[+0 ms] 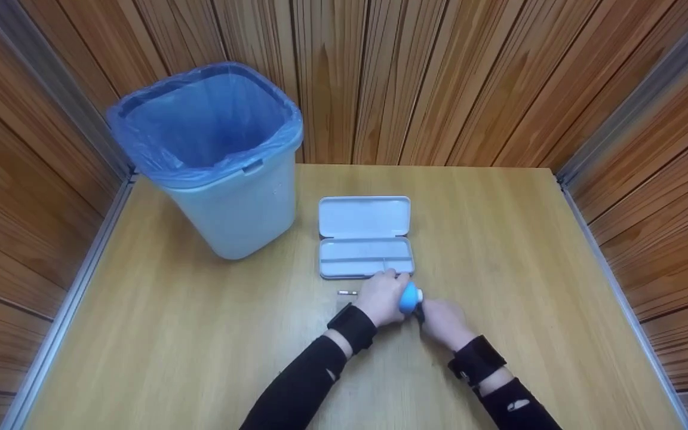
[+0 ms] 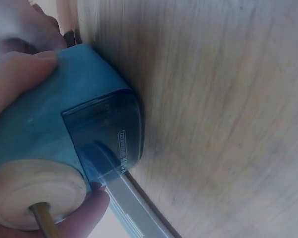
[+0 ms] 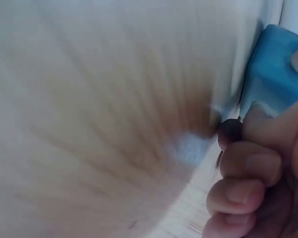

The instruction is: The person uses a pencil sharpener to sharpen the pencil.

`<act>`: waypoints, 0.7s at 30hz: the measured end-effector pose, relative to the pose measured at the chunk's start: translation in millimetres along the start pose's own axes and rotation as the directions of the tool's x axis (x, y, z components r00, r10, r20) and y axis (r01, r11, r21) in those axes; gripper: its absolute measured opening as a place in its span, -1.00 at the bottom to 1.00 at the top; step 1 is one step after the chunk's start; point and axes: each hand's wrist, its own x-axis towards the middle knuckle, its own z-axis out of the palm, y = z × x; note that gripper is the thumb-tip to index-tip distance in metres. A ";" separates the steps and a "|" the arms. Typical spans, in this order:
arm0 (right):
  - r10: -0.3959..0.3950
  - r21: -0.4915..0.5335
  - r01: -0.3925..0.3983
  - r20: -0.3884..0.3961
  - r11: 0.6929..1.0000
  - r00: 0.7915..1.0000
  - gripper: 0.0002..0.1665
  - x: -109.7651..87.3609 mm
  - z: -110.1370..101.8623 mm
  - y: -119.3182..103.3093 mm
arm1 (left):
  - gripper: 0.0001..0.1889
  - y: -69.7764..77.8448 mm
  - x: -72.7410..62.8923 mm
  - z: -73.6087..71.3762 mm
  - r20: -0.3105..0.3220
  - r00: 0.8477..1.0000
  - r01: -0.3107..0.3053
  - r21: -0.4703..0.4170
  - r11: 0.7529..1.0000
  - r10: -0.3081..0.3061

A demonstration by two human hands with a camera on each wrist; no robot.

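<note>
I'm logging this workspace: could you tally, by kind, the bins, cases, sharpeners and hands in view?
Bin: 1
Case: 1
Sharpener: 1
Hands: 2 (left hand, right hand)
Total: 5

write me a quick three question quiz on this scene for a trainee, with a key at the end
1. Which hand holds the blue crank pencil sharpener?
2. True or false: the pencil case stands open.
3. What does the right hand grip?
a) a ruler
b) the dark crank knob
c) a pair of scissors

Key:
1. The left hand.
2. True; its lid is swung back.
3. b
</note>
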 end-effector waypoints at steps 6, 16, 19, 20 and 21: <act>-0.015 -0.010 0.015 -0.001 1.000 1.000 -0.76 -11.7 -3.8 -3.5 | -0.37 0.4 0.9 0.1 0.009 1.000 0.006 -0.003 1.000 -0.005; 0.006 0.019 -0.006 0.007 1.000 1.000 -0.88 -28.4 -15.4 -9.1 | -0.35 0.9 1.1 -0.4 0.028 0.999 0.017 -0.001 1.000 -0.017; -0.003 0.002 0.003 -0.008 1.000 1.000 -0.88 -30.6 -16.7 -8.9 | -0.35 1.1 1.1 -0.9 0.037 0.999 0.024 -0.005 1.000 -0.024; -0.012 -0.002 0.012 -0.015 1.000 1.000 -0.87 -31.5 -16.7 -8.7 | -0.35 1.2 1.0 -0.6 0.040 0.999 0.025 -0.007 1.000 -0.024; -0.018 -0.005 0.018 -0.022 1.000 1.000 -0.87 -32.3 -16.6 -8.3 | -0.35 1.3 0.9 -0.4 0.042 0.999 0.024 -0.005 1.000 -0.024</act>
